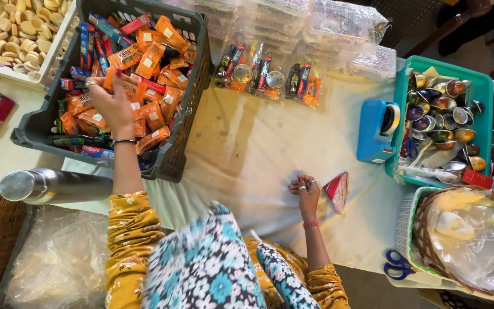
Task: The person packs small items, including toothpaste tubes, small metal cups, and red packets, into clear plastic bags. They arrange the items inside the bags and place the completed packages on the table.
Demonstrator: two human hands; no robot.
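Head view: left hand [112, 103] reaching into dark crate [192, 86], fingers curled round an orange packet [122, 84], pinched at top of the heap w/ other orange, red & blue packets. Packet's long axis approx. left-right, slightly tilted; which end leads, cannot tell. Right hand [306, 191] resting on white cloth [247, 154], fingers curled loosely, holding nothing, just beside small red pouch [337, 189]. Likely pick step. Steel flask [52, 186] near crate; tape dispenser [375, 131] & teal bin [404, 86] well apart, right side.
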